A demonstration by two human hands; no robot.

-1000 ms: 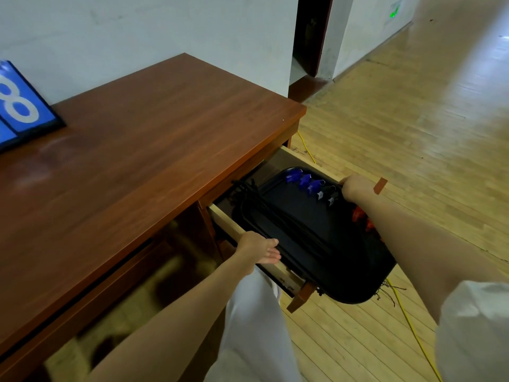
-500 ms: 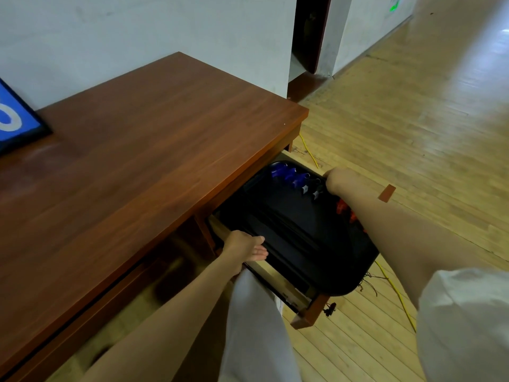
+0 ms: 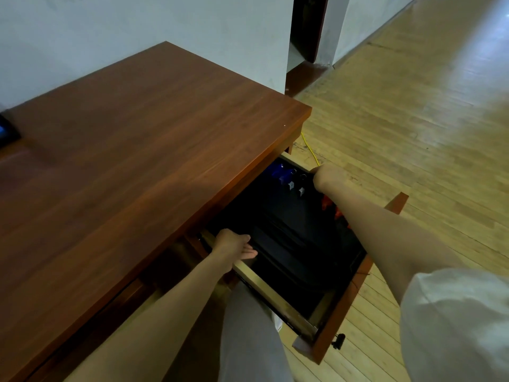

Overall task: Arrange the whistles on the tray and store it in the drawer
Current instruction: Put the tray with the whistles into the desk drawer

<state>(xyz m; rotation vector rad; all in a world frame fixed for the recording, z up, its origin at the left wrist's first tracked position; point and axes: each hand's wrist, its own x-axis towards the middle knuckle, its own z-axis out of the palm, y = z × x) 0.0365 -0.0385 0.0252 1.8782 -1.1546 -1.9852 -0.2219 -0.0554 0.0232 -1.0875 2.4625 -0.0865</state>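
The black tray lies inside the open wooden drawer under the desk. Blue whistles and black whistles line its far edge; red whistles peek out beside my right forearm. My right hand grips the tray's far right rim. My left hand holds the tray's near left rim, fingers curled over it, next to the drawer's side wall. The tray's back part is hidden under the desk top.
The brown desk top overhangs the drawer. A dark-framed blue board sits at the desk's far left. A yellow cable runs over the wooden floor. The drawer front juts toward my legs.
Both hands have slid the tray further into the drawer and down; it now rests inside, no longer sticking out over the drawer front.
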